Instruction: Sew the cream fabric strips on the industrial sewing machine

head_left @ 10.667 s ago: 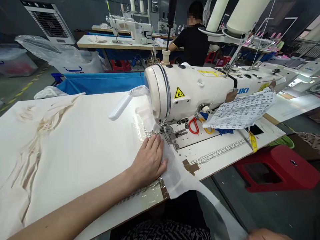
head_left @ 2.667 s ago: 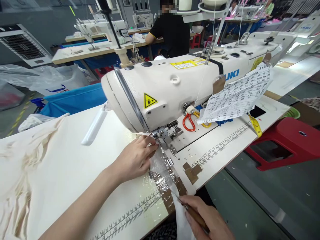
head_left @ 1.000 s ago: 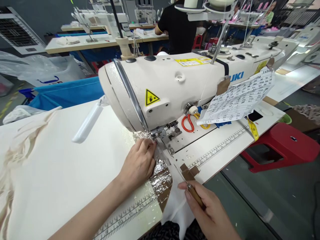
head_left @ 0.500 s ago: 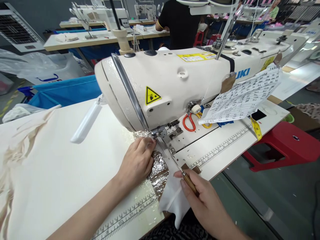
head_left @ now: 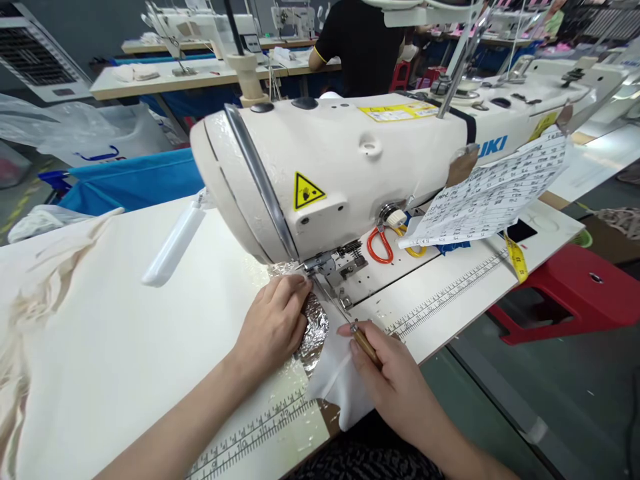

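Observation:
A cream JUKI sewing machine (head_left: pixel 350 167) fills the middle of the white table (head_left: pixel 125 320). My left hand (head_left: pixel 274 325) rests curled beside the presser foot (head_left: pixel 323 267), its fingertips pinching white fabric (head_left: pixel 335 383) there. My right hand (head_left: pixel 395 387) grips a wooden-handled awl (head_left: pixel 363 343) whose thin metal tip points up at the presser foot. The white fabric runs from under the foot, between my hands, and hangs over the table's front edge. Shiny crinkled tape (head_left: pixel 315 330) covers the table beneath it.
Red-handled scissors (head_left: pixel 379 245) lie behind the needle area. A printed paper sheet (head_left: pixel 495 193) and a yellow tape measure (head_left: pixel 515 257) hang at the right. A red stool (head_left: pixel 575 293) stands below. A blue bin (head_left: pixel 135 183) sits behind the table, and a person in black (head_left: pixel 360 43) works beyond.
My right hand has brought the awl up and forward, so its tip now reaches the presser foot. The fabric has bunched closer between my hands. My left hand stays at the foot.

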Demonstrator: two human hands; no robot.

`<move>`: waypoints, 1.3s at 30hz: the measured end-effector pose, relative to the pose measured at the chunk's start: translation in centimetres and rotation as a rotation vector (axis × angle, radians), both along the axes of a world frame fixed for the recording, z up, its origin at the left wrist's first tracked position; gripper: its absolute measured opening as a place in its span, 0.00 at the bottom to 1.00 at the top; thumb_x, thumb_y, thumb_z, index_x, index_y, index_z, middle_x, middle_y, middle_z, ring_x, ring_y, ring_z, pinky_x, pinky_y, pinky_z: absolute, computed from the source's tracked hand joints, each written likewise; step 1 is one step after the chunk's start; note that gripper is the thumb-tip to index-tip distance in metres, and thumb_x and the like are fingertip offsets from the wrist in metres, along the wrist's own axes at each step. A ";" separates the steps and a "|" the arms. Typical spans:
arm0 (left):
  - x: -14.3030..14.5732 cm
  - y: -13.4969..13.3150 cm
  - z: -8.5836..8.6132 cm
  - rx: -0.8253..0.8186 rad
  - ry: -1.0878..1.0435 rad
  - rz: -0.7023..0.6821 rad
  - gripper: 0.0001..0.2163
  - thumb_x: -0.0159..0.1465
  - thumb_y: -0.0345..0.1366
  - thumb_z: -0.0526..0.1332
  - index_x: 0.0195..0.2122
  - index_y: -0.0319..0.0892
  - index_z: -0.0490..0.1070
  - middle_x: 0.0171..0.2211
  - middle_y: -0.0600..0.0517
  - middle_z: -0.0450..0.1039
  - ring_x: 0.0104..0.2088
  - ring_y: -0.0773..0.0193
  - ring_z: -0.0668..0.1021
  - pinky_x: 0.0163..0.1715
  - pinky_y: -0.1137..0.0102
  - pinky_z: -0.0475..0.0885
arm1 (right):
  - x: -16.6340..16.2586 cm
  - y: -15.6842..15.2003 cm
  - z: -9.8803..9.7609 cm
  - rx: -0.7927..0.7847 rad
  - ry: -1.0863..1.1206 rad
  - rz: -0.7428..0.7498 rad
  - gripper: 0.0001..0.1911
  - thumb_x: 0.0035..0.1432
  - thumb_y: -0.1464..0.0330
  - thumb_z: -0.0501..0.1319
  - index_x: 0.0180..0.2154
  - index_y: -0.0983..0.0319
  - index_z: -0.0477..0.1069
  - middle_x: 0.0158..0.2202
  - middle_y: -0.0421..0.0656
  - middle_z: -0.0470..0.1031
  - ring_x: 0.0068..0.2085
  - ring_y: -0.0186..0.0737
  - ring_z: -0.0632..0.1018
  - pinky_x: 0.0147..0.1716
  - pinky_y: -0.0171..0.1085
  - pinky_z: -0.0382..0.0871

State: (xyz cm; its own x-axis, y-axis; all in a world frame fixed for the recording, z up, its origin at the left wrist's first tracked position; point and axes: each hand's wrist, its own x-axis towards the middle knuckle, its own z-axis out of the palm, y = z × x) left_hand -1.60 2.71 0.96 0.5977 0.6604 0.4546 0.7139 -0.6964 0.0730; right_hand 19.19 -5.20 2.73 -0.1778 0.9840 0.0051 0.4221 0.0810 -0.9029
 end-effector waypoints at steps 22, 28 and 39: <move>0.2 0.0 -0.4 0.011 0.097 0.008 0.16 0.66 0.29 0.51 0.54 0.32 0.66 0.48 0.38 0.69 0.47 0.50 0.73 0.44 0.54 0.77 | -0.9 1.1 -0.1 0.129 -0.054 0.072 0.11 0.68 0.72 0.50 0.45 0.62 0.70 0.39 0.46 0.79 0.39 0.43 0.80 0.37 0.39 0.72; 0.3 0.7 -0.1 -0.022 -0.042 -0.012 0.15 0.65 0.27 0.52 0.53 0.35 0.66 0.44 0.41 0.70 0.44 0.53 0.74 0.42 0.58 0.77 | -2.4 0.8 0.8 0.432 -0.042 0.214 0.16 0.65 0.76 0.50 0.53 0.64 0.66 0.44 0.49 0.78 0.43 0.43 0.79 0.42 0.39 0.73; 0.7 2.1 -0.2 -0.124 -0.221 0.141 0.10 0.70 0.35 0.53 0.34 0.41 0.70 0.37 0.47 0.75 0.37 0.59 0.76 0.35 0.64 0.75 | -2.6 -1.2 1.7 0.537 -0.194 0.208 0.14 0.67 0.73 0.48 0.50 0.66 0.67 0.34 0.47 0.79 0.29 0.43 0.79 0.26 0.38 0.72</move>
State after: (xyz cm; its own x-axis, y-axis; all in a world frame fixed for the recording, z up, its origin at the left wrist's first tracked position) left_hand -0.87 4.82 0.76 0.3911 0.7886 0.4745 0.7605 -0.5673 0.3159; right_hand 16.57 -6.39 4.40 -0.4131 0.7973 0.4401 0.5011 0.6025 -0.6212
